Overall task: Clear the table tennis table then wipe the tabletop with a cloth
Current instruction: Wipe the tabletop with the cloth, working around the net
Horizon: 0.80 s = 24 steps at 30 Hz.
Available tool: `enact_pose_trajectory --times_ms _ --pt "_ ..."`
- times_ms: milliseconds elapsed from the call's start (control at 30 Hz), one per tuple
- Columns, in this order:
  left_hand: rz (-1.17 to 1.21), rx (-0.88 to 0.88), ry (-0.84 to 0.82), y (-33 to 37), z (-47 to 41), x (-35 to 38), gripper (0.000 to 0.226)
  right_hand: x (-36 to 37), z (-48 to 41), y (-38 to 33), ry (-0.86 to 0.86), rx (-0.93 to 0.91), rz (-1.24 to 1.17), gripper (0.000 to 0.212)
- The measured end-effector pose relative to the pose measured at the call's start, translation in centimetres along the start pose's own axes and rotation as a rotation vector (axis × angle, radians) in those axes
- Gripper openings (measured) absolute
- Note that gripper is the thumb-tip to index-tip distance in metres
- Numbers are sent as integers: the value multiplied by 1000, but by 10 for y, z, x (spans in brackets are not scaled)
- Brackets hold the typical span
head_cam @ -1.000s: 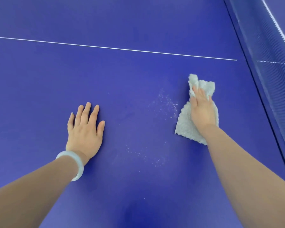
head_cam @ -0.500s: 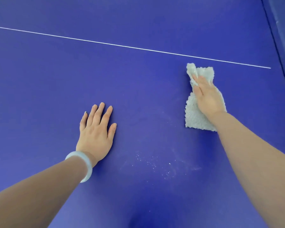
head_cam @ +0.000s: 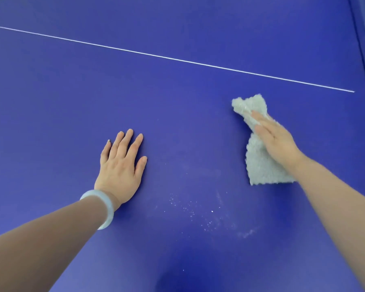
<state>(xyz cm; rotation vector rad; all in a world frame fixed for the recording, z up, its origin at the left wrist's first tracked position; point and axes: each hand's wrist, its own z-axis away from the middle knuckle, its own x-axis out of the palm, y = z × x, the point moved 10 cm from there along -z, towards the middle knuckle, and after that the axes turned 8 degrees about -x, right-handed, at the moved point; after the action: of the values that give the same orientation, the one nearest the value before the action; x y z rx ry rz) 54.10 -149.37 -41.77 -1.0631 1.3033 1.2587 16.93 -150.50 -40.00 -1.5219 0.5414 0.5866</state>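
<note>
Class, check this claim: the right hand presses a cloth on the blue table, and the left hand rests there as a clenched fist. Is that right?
Not quite. In the head view the left hand lies flat with fingers straight, not clenched. The right hand does press the cloth on the table.

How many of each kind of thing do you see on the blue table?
Hands: 2 (left hand, right hand)
Cloth: 1
Bangle: 1
White line: 1
Total: 5
</note>
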Motion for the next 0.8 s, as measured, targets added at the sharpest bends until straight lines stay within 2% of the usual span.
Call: enact_pose_trajectory --times_ms 67,133,233,333,467,500,600,633,700,800 --pt "10 1 4 0 -1 -1 64 5 -26 8 -50 28 152 42" --pt "22 3 3 -1 0 -1 64 24 -25 -1 -149 -75 277 45" --pt "42 8 11 -2 1 -1 63 39 30 -21 -236 -237 277 47" --pt "39 6 9 -1 0 1 56 62 95 -42 -231 -214 296 48" --pt "51 4 -2 -2 3 2 57 132 152 -106 -197 -236 197 49" --pt "54 4 3 -1 3 1 57 131 156 -109 -121 -194 163 49" --pt "74 19 0 0 1 -1 56 82 167 -69 227 82 60 50" --pt "83 29 -10 1 1 -1 56 68 173 -56 286 155 73 51" --pt "136 59 -38 -1 3 -1 55 55 179 -43 300 244 209 53" --pt "176 89 -60 -19 15 -4 54 56 154 -35 223 286 453 57"
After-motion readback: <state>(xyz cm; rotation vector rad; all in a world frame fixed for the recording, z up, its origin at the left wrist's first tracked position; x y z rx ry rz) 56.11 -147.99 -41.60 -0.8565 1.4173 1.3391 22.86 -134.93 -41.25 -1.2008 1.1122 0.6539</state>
